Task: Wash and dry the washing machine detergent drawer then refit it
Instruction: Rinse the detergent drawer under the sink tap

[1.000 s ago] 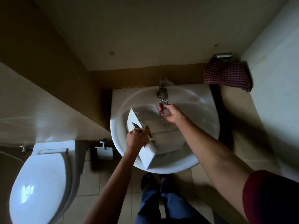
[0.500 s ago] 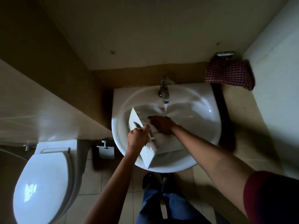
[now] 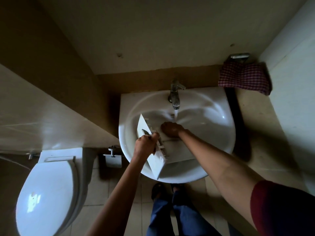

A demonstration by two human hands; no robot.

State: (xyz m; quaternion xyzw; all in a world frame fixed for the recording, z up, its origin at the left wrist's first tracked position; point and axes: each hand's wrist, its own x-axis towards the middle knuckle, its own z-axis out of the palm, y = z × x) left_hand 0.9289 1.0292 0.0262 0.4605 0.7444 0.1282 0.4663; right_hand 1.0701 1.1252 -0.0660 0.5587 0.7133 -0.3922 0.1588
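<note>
**A:** Where's the detergent drawer point(image 3: 156, 165)?

**B:** In the wash basin point(image 3: 123, 133), stood on its long edge. The left hand point(image 3: 144, 145) grips the front panel near the handle recess, fingers curled over its top edge. The tray runs off to the right of that grip.

**A:** And the other hand?

**B:** The right hand point(image 3: 172, 129) lies palm-down on the compartments just beyond the grip, holding nothing that I can see. The tap point(image 3: 174, 94) is running, and the stream point(image 3: 175, 116) falls at the far side of that hand.

**A:** How would you do this well?

**B:** Hold the left grip firm, tip the open side toward the stream and rub into each corner, I'd say. A wet panel could slip.

**A:** How does it look?

**B:** White plastic, 1 flat face, ribbed dividers behind it. It's too dim to judge residue. Drying isn't started, I think: the checked cloth point(image 3: 243, 77) hangs well off to the right of the grip.
</note>
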